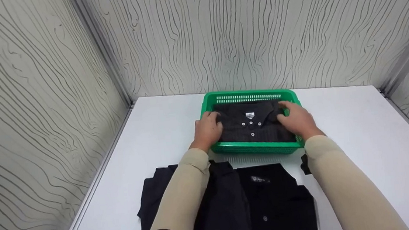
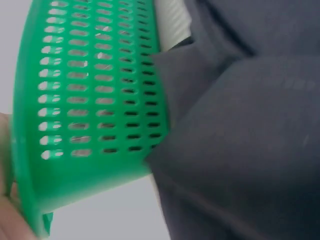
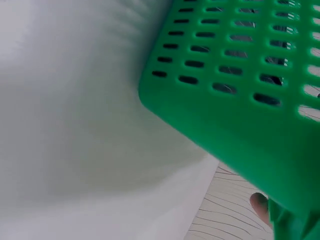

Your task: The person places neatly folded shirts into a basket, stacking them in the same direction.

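Observation:
A folded black button-up shirt point(image 1: 252, 127) with a white neck label lies face up in a green plastic basket point(image 1: 257, 148). My left hand point(image 1: 207, 129) holds the shirt at its left edge, fingers bent over inside the rim. At the opposite side, my right hand point(image 1: 297, 118) holds the right edge, with thumb and forefinger on the cloth. The left wrist view shows part of the left hand point(image 2: 15, 222) beside the basket's rim. A single fingertip point(image 3: 259, 205) of the right hand shows past the basket in the right wrist view; the grips themselves are hidden there.
More dark folded garments point(image 1: 219, 202) lie on the white table point(image 1: 114, 182) in front of the basket, partly under my left forearm. A small black item point(image 1: 305, 164) sits by my right forearm. Wood-grain panels point(image 1: 197, 37) stand behind and at the sides.

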{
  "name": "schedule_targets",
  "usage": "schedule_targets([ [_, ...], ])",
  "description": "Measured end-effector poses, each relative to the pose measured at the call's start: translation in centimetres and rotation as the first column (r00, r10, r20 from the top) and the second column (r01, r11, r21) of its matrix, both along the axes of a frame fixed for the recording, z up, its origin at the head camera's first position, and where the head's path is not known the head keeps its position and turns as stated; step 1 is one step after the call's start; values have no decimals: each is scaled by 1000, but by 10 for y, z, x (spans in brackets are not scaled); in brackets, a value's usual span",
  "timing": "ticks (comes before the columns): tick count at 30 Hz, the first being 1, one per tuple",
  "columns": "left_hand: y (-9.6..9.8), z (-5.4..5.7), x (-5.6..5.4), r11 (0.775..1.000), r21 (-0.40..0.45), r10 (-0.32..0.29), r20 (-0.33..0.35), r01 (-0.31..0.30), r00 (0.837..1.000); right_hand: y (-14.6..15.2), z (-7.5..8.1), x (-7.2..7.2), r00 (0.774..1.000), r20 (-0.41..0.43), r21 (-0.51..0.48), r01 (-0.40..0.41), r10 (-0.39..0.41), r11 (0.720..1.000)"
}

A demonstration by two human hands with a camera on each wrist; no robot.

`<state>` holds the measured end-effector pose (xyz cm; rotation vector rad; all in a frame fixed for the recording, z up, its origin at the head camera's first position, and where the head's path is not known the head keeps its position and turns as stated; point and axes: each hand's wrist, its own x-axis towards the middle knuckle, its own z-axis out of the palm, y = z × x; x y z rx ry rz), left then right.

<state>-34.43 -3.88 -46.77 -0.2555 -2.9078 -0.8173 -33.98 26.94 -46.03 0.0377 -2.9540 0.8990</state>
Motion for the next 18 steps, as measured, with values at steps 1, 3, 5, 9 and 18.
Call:
schedule_targets([
  [1, -1, 3, 1, 999, 41, -8, 20, 8, 1000, 1, 2, 1, 1000, -4, 1, -3, 3, 1000],
  [3, -4, 9, 3, 995, 102, -22, 45, 18, 999, 1, 8, 4, 1000, -27, 9, -2, 2, 1000],
  [5, -9, 17, 5, 993, 113, -20, 44, 15, 999, -5, 16, 5, 997, -71, 18, -5, 7, 1000],
  [9, -23, 31, 18, 1000, 20, -9, -2, 9, 1000, -22, 35, 21, 984, -180, -25, -14, 9, 1000],
  [18, -76, 27, 76, 982, -180, 65, 52, -55, 996, -65, 33, 109, 976, -114, -154, -201, 185, 967],
])
